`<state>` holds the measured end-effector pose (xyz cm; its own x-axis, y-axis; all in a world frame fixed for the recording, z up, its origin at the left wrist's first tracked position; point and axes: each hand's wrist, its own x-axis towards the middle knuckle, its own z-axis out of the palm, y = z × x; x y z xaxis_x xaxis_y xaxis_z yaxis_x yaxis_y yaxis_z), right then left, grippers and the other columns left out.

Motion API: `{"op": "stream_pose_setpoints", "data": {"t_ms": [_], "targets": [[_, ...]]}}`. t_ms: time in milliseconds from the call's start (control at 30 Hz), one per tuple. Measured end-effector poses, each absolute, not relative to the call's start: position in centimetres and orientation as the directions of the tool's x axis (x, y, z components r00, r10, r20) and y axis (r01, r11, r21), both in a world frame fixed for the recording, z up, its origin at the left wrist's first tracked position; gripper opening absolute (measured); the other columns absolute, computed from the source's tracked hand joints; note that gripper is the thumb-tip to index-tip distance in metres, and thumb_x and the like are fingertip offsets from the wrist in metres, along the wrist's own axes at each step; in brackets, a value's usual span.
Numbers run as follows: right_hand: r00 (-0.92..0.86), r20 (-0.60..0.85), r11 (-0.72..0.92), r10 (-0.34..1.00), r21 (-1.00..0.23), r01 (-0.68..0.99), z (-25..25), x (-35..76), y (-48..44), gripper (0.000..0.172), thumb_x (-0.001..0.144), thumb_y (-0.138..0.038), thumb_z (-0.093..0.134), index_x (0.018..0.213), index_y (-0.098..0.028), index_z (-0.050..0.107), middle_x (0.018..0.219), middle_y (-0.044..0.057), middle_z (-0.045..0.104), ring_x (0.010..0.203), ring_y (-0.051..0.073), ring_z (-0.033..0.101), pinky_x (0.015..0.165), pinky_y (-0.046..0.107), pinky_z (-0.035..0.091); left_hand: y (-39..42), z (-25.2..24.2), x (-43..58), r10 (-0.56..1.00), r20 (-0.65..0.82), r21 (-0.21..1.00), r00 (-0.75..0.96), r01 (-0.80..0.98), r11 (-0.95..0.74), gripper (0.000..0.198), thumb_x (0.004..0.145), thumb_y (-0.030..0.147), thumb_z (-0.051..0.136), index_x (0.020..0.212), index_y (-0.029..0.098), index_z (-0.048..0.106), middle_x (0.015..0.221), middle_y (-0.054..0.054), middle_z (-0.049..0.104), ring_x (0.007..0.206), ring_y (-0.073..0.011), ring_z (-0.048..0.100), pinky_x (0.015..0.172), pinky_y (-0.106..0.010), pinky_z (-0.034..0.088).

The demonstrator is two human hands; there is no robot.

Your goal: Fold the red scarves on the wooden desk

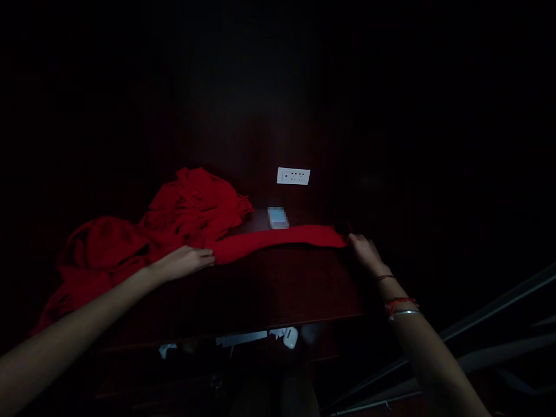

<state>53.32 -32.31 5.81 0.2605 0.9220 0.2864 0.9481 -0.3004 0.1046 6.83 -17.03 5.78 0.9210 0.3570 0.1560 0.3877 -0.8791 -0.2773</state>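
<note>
A long red cloth, perhaps a scarf [278, 237], stretches in a narrow strip across the dark tabletop [282, 289]. My left hand [189, 260] is closed on the strip near its middle, fingers pinching the lower edge. At the strip's right end, my right hand [362, 249] grips the cloth; bracelets circle that wrist. To the left, more red fabric [200, 200] lies in a crumpled heap with fringe on its right side, and folds of it spread behind my left forearm. Whether heap and strip are one piece I cannot tell.
A white socket plate [293, 176] is on the dark wall behind. A small pale, blurred item [278, 217] lies just beyond the strip. Below the table edge, a white rounded object [290, 337] and papers [243, 338] show on a lower level. The surroundings are very dark.
</note>
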Motion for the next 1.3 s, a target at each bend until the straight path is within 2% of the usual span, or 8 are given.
{"op": "stream_pose_setpoints", "data": {"t_ms": [133,333,467,567,667,833,1033,1300], "targets": [[0.323,0.131,-0.333,0.937,0.065,0.941,1.5,52.8,-34.9,0.029,0.073,-0.007,0.036,0.095,-0.018,0.053,0.097,0.009,0.055,0.088,0.015,0.049,0.071,0.023,0.034,-19.6,3.1,6.7,0.251,-0.073,-0.286,0.965,0.221,-0.932,0.020,0.082,0.019,0.034,0.082,0.023,0.054,0.082,0.000,0.058,0.060,-0.0112,0.053,0.052,-0.022,0.034],[0.365,0.173,-0.358,0.915,-0.072,0.931,2.9,53.2,-34.3,0.030,0.068,-0.002,0.036,0.084,-0.014,0.058,0.095,0.009,0.056,0.089,0.015,0.050,0.075,0.021,0.035,-19.6,6.8,8.2,0.358,-0.334,0.032,0.872,0.390,-0.920,0.021,0.074,0.039,0.044,0.074,0.023,0.058,0.070,0.001,0.061,0.061,-0.0138,0.055,0.050,-0.021,0.036],[0.332,0.266,-0.295,0.905,-0.169,0.940,3.6,51.4,-31.1,0.032,0.077,-0.013,0.033,0.103,-0.011,0.051,0.105,0.011,0.052,0.096,0.016,0.047,0.083,0.024,0.033,-19.2,6.6,13.8,0.418,-0.047,0.135,0.907,0.420,-0.897,0.040,0.081,0.047,0.027,0.090,0.022,0.057,0.089,-0.003,0.059,0.081,-0.0145,0.054,0.072,-0.023,0.039],[0.206,0.178,-0.178,0.962,-0.162,0.971,2.3,49.3,-29.2,0.047,0.080,-0.036,0.034,0.122,-0.016,0.033,0.125,0.010,0.035,0.114,0.021,0.031,0.091,0.035,0.027,-19.3,3.8,18.4,0.511,0.142,0.088,0.848,0.503,-0.860,0.049,0.079,0.049,0.028,0.115,0.018,0.042,0.124,-0.010,0.038,0.112,-0.0221,0.035,0.090,-0.034,0.027],[0.256,-0.049,-0.261,0.965,-0.133,0.956,0.5,48.5,-28.4,0.057,0.078,-0.054,0.022,0.128,-0.028,0.019,0.135,0.001,0.015,0.121,0.028,0.011,0.092,0.052,0.017,-18.9,0.7,21.0,0.643,0.023,0.098,0.766,0.638,-0.764,0.060,0.077,0.056,0.026,0.126,0.021,0.027,0.133,-0.011,0.021,0.121,-0.0279,0.017,0.093,-0.046,0.018],[0.384,-0.201,-0.404,0.901,-0.073,0.912,-0.2,49.4,-27.8,0.060,0.077,-0.058,0.014,0.130,-0.029,0.008,0.137,-0.001,0.004,0.122,0.031,0.003,0.091,0.056,0.007,-17.2,-1.1,21.4,0.661,0.003,0.111,0.750,0.657,-0.746,0.064,0.074,0.062,0.019,0.128,0.026,0.020,0.135,-0.007,0.015,0.122,-0.0260,0.010,0.095,-0.045,0.013],[0.324,-0.018,-0.324,0.946,-0.086,0.942,0.8,46.9,-26.2,0.066,0.074,-0.063,0.012,0.130,-0.028,0.008,0.137,0.002,0.002,0.121,0.032,-0.003,0.088,0.061,0.005,-16.6,-1.4,21.4,0.656,-0.013,0.092,0.754,0.655,-0.750,0.066,0.073,0.063,0.020,0.128,0.028,0.017,0.136,-0.006,0.011,0.122,-0.0266,0.008,0.095,-0.045,0.011],[0.441,-0.140,-0.454,0.886,-0.083,0.887,-0.3,48.8,-27.3,0.062,0.075,-0.060,0.016,0.129,-0.028,0.014,0.137,0.004,0.007,0.120,0.035,0.006,0.089,0.058,0.007,-16.4,-1.6,18.9,0.644,0.038,0.051,0.764,0.643,-0.765,0.063,0.074,0.061,0.021,0.128,0.027,0.019,0.135,-0.006,0.014,0.122,-0.0269,0.012,0.095,-0.042,0.013]]}}
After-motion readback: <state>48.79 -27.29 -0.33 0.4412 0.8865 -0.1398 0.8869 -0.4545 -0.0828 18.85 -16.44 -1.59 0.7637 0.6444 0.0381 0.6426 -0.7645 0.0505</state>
